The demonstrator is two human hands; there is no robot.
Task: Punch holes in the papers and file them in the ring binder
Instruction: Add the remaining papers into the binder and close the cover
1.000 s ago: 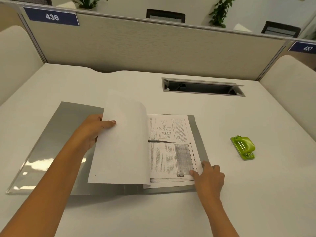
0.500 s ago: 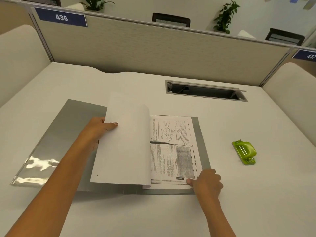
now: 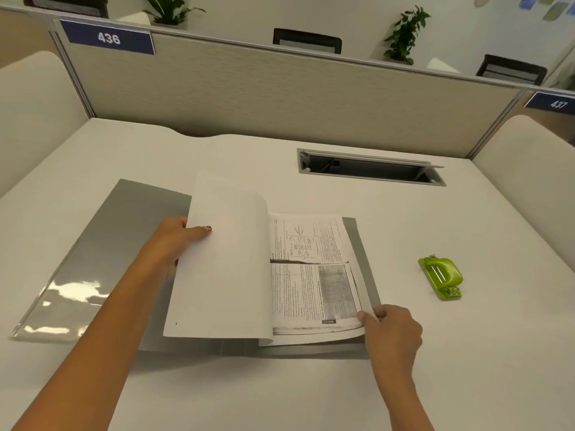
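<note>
In the open grey ring binder, the right hand now pinches the near corner of the printed white sheet; the left hand still grips the turned blank pages, so lifting seems next

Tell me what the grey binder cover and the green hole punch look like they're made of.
Binder cover: likely plastic-coated board, glossy grey; bright glare patches ripple near its lower edge. Hole punch: body looks like moulded plastic, smooth lime green with a soft sheen; the small silvery bits at its ends may be metal, too small to tell.
</note>
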